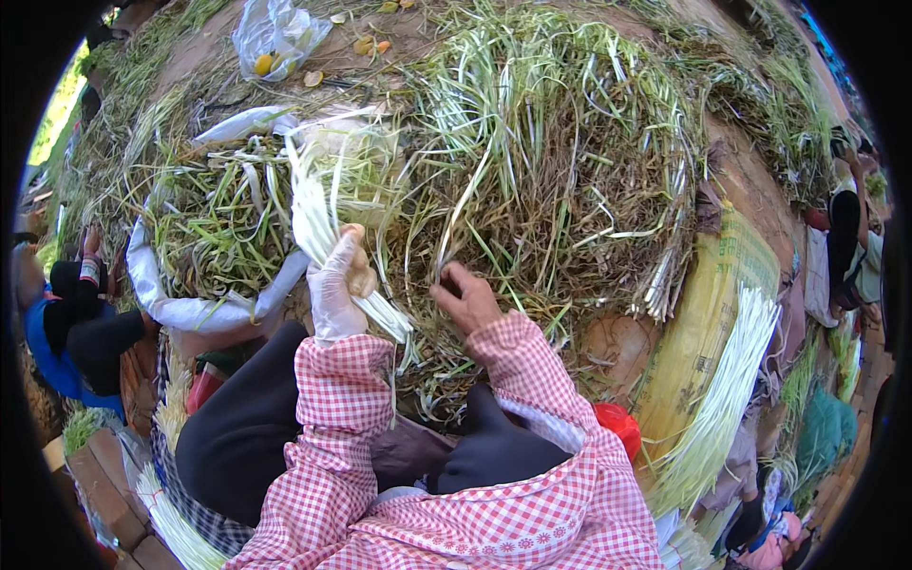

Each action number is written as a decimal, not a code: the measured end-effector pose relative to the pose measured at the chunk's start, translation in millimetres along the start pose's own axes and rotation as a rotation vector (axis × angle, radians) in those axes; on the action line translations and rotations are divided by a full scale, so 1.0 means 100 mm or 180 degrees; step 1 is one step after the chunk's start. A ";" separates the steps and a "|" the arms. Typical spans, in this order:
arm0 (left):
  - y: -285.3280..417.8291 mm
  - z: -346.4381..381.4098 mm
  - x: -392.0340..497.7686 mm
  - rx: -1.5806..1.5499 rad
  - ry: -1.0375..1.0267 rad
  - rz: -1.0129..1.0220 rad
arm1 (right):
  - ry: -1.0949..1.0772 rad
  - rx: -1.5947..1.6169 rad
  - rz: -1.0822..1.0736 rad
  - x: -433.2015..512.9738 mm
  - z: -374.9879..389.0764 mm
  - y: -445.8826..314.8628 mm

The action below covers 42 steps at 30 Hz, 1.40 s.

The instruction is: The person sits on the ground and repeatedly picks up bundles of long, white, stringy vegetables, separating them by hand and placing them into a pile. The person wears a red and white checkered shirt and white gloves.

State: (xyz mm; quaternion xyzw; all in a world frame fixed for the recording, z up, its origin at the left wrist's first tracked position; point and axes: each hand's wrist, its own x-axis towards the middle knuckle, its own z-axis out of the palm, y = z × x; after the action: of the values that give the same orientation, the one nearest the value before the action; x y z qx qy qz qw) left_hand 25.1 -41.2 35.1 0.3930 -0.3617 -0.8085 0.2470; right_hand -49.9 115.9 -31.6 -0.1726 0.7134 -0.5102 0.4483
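Observation:
My left hand (342,274), in a thin translucent glove, grips a bundle of pale white stalks (311,206) with leafy, yellowish-green ends. The bundle's lower ends stick out below my fist. Bare of any glove, my right hand (467,298) pinches the lower end of a single long pale stalk (467,196) between thumb and fingers. The stalk leans up and to the right, over a large heap of chive-like plants (563,171) with green leaves and brown, dry, tangled parts. Both hands are apart, just above the near edge of that heap.
Left of my hands, an open white sack (192,313) holds leafy scraps. On the right, a yellow woven sack (684,342) lies under a pile of white stalks (734,399). A plastic bag (278,35) with orange fruit lies ahead. Other people sit at both sides.

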 end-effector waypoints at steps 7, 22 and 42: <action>-0.32 -0.04 -0.05 0.0647 -0.0118 -0.0647 | -0.0422 -0.1030 -0.1605 -0.45 0.19 -0.09; -0.43 -0.01 -0.19 0.1095 -0.0685 -0.0767 | 0.0379 0.1154 0.0013 -0.21 -0.22 -0.47; -0.15 0.19 -0.23 0.0053 -0.0482 -0.0678 | 0.0496 -0.0991 -0.1773 -0.22 -0.34 -0.46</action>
State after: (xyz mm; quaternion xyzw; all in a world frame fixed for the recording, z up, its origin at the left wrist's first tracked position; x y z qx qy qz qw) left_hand 20.9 -8.9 41.4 0.3690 -0.3422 -0.8545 0.1285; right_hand -75.5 131.9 21.7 -0.3880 0.7404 -0.5096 0.2038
